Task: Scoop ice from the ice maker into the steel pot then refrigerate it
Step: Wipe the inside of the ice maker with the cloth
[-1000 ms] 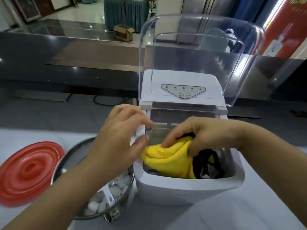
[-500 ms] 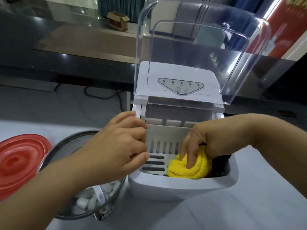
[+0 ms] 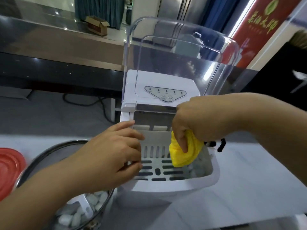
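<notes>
Clamping a yellow cloth point(image 3: 182, 157) in its fingers, the right hand point(image 3: 196, 120) hangs inside the ice maker point(image 3: 166, 193); left hand point(image 3: 109, 156) fingers curl round its left rim.

ice maker point(image 3: 166, 188) stood mid-table point(image 3: 249, 180) | steel pot point(image 3: 49, 151) just left of it, ice point(image 3: 93, 200) inside | lid point(image 3: 10, 166) at left edge | cloth point(image 3: 182, 155) in maker's bin, right side

The clear plastic hood point(image 3: 182, 55) is glossy, the white plastic ice maker body point(image 3: 166, 190) smooth and satin; the yellow cloth point(image 3: 178, 159) looks soft, napped; the round steel pot point(image 3: 49, 151) gleams.
</notes>
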Demonstrator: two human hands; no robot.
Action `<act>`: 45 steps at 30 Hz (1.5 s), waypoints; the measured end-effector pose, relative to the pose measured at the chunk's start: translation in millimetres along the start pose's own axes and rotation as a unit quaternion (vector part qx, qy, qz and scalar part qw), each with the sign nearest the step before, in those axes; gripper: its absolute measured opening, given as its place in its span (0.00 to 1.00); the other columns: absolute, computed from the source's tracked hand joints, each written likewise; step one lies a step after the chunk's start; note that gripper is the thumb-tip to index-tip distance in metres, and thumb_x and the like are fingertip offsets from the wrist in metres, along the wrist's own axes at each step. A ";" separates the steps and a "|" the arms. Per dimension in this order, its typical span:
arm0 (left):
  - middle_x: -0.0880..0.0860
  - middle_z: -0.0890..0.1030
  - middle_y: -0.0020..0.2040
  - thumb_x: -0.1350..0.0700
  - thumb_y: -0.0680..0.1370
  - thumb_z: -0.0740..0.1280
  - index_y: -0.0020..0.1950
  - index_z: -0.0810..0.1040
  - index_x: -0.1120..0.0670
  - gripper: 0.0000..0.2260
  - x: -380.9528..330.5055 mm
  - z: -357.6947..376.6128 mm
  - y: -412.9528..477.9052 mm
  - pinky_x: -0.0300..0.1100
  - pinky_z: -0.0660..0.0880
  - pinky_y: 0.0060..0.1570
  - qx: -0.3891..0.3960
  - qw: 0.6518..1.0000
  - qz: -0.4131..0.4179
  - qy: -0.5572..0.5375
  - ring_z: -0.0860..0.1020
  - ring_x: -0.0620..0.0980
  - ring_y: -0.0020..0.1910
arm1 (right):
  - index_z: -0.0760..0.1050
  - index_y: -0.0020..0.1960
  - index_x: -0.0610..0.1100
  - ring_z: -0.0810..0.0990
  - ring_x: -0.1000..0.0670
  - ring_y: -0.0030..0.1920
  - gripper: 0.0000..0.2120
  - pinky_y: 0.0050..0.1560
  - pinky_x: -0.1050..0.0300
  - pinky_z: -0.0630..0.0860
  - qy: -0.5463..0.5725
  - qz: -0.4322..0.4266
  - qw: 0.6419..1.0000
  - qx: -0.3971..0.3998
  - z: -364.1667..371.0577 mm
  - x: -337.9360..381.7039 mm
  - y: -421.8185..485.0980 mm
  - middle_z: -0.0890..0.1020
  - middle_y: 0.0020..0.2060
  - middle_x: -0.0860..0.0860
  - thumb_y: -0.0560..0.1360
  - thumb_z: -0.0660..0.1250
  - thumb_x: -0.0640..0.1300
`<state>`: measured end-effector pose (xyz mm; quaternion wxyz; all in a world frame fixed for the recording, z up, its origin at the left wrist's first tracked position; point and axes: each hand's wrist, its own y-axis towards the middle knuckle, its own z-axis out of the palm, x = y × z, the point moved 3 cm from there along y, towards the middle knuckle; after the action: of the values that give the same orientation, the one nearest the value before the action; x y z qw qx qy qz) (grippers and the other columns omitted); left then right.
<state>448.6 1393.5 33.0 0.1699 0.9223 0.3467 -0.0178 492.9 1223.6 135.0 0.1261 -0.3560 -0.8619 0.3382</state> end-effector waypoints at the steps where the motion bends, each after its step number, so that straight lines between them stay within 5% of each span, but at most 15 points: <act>1: 0.38 0.79 0.38 0.44 0.76 0.59 0.34 0.80 0.45 0.15 0.3 1.2 -0.3 0.44 0.54 0.73 -0.003 1.000 0.007 -0.001 0.74 0.37 0.56 | 0.81 0.47 0.62 0.75 0.55 0.41 0.23 0.44 0.56 0.77 -0.013 0.015 0.999 0.027 5.5 9.8 -1.3 0.76 0.44 0.62 0.70 0.60 0.35; 5: 0.40 0.74 0.31 0.46 0.76 0.60 0.28 0.74 0.46 0.16 1.9 4.4 -2.0 0.46 0.55 0.72 -0.031 0.999 0.009 0.000 0.75 0.38 0.47 | 0.80 0.57 0.55 0.71 0.54 0.38 0.15 0.39 0.60 0.69 -0.061 0.057 0.992 0.097 30.0 29.3 -2.3 0.74 0.41 0.58 0.76 0.61 0.42; 9: 0.40 0.72 0.29 0.48 0.75 0.61 0.27 0.73 0.46 0.16 2.5 8.3 -1.5 0.45 0.54 0.73 -0.046 0.999 0.007 -0.007 0.74 0.37 0.44 | 0.77 0.55 0.51 0.74 0.47 0.52 0.09 0.52 0.53 0.69 -0.161 0.085 0.979 0.091 40.4 29.0 2.5 0.79 0.50 0.51 0.77 0.62 0.46; 16: 0.42 0.71 0.27 0.50 0.74 0.59 0.25 0.68 0.48 0.16 3.6 13.6 -2.5 0.45 0.52 0.74 -0.076 0.997 0.014 -0.021 0.73 0.37 0.43 | 0.77 0.55 0.47 0.70 0.44 0.52 0.09 0.46 0.52 0.60 -0.289 0.139 0.947 -0.018 58.4 25.1 13.3 0.79 0.52 0.49 0.77 0.62 0.45; 21: 0.44 0.71 0.26 0.52 0.73 0.59 0.25 0.66 0.49 0.15 2.1 13.6 -2.9 0.44 0.53 0.73 -0.088 0.996 0.014 -0.024 0.74 0.38 0.43 | 0.78 0.33 0.47 0.72 0.45 0.39 0.08 0.39 0.52 0.57 -0.292 0.146 0.935 -0.140 44.8 27.7 3.4 0.78 0.35 0.52 0.57 0.75 0.39; 24: 0.44 0.72 0.26 0.51 0.73 0.59 0.25 0.70 0.50 0.16 2.6 13.8 -2.9 0.43 0.51 0.74 -0.080 0.997 0.008 -0.017 0.73 0.38 0.44 | 0.80 0.46 0.49 0.70 0.44 0.48 0.08 0.43 0.51 0.58 -0.288 0.158 0.932 -0.154 52.9 28.7 8.1 0.77 0.46 0.51 0.69 0.69 0.39; 27: 0.44 0.72 0.26 0.51 0.73 0.58 0.25 0.69 0.50 0.16 2.6 14.0 -3.3 0.43 0.50 0.74 -0.078 0.997 0.007 -0.012 0.73 0.38 0.43 | 0.81 0.42 0.47 0.72 0.44 0.46 0.03 0.41 0.49 0.59 -0.315 0.155 0.926 -0.140 66.0 33.6 18.6 0.78 0.43 0.49 0.68 0.72 0.43; 32: 0.43 0.72 0.27 0.50 0.74 0.57 0.25 0.72 0.49 0.17 3.2 14.5 -2.9 0.42 0.50 0.74 -0.074 0.997 0.007 0.004 0.71 0.38 0.41 | 0.78 0.50 0.44 0.71 0.43 0.51 0.06 0.44 0.50 0.60 -0.294 0.130 0.940 -0.116 72.5 32.7 15.9 0.78 0.48 0.48 0.75 0.63 0.39; 38: 0.41 0.74 0.33 0.46 0.76 0.57 0.29 0.76 0.46 0.18 5.2 12.1 -2.4 0.45 0.53 0.73 -0.044 0.999 0.031 -0.003 0.72 0.38 0.42 | 0.75 0.61 0.56 0.73 0.43 0.54 0.18 0.45 0.53 0.67 -0.143 0.142 0.967 -0.156 55.8 40.0 14.5 0.78 0.53 0.49 0.75 0.63 0.40; 42: 0.42 0.76 0.43 0.44 0.77 0.54 0.42 0.82 0.46 0.18 12.4 1.2 -5.2 0.49 0.72 0.61 -0.041 0.998 0.014 -0.046 0.73 0.43 0.52 | 0.78 0.56 0.47 0.78 0.42 0.49 0.11 0.43 0.53 0.73 -0.104 0.182 0.972 -0.104 70.1 39.0 43.6 0.78 0.49 0.46 0.77 0.61 0.46; 45: 0.43 0.77 0.43 0.47 0.78 0.53 0.41 0.80 0.48 0.17 16.4 -2.5 -4.7 0.47 0.75 0.54 -0.039 0.999 0.028 -0.009 0.73 0.46 0.53 | 0.78 0.54 0.45 0.74 0.45 0.43 0.11 0.43 0.55 0.72 -0.024 0.154 0.984 -0.082 77.5 38.8 58.0 0.77 0.44 0.47 0.76 0.63 0.48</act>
<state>457.8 1408.0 31.5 0.2094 0.9241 0.3195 -0.0076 460.3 1242.5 37.7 0.0225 -0.4854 -0.8243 0.2906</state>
